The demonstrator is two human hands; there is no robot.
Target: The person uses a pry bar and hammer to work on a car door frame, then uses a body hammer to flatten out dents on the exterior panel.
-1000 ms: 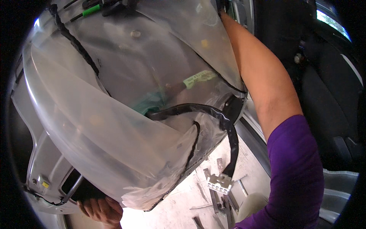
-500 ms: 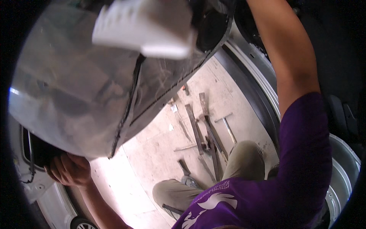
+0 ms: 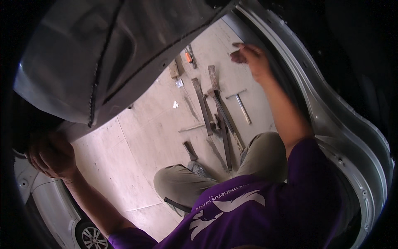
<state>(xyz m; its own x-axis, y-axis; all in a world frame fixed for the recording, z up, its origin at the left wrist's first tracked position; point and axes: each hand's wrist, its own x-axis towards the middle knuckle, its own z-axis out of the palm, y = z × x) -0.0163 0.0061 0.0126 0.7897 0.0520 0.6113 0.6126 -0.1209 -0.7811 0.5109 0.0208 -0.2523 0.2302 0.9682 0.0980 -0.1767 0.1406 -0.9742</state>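
Out swings the right hand (image 3: pixel 256 63), away from the broad grey, film-covered car door (image 3: pixel 159 35) at upper left, over the pale floor (image 3: pixel 139 124), fingers bent, apart; the left hand (image 3: pixel 52 157) curls at the door's edge, its grip too shadowed to tell.

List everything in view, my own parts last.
car door: one, grey, upper left
strips: two, black, on door
floor: one, pale, centre
flat bars: several, dark, on floor
T-handle tool: one, silver, right of bars
tool: one, orange and dark, upper floor
scraps: two, whitish, mid floor
door frame: one, silver, right
wheel: one, silver spokes, lower left
shirt: one, purple, bottom
trousers: one pair, khaki, lower centre
left hand: one, bare, on door edge
right hand: one, bare, upper right
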